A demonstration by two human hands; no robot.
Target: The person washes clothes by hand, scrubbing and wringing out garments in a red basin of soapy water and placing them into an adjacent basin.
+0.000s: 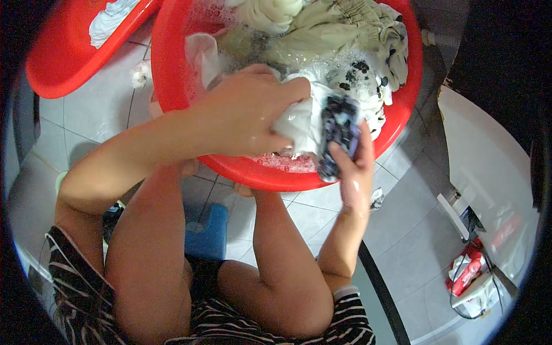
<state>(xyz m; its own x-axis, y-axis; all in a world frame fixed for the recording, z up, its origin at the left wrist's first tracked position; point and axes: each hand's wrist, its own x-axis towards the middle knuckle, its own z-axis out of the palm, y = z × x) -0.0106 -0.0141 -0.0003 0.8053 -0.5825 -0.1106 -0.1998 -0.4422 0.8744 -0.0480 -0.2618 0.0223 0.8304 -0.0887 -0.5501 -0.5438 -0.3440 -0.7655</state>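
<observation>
Over the near side of a large red basin [287, 183], my left hand [247, 112] grips a wet white cloth [302, 118], thumb and fingers curled around it. My right hand [351, 158] holds a scrub brush [338, 135] with dark, mottled bristles by its side, its face against or just beside the cloth's right edge; I cannot tell which. Behind the hands, khaki trousers [328, 31] with an elastic waist lie in sudsy water. A white cloth with black spots [365, 86] is bunched at the basin's right.
A second red basin [63, 72] at the far left holds a folded white garment [112, 23]. Between my bare legs is a blue plastic stool [210, 236] on the tiled floor [414, 230]. To the right are a white panel [489, 138] and a red package [467, 267] near cables.
</observation>
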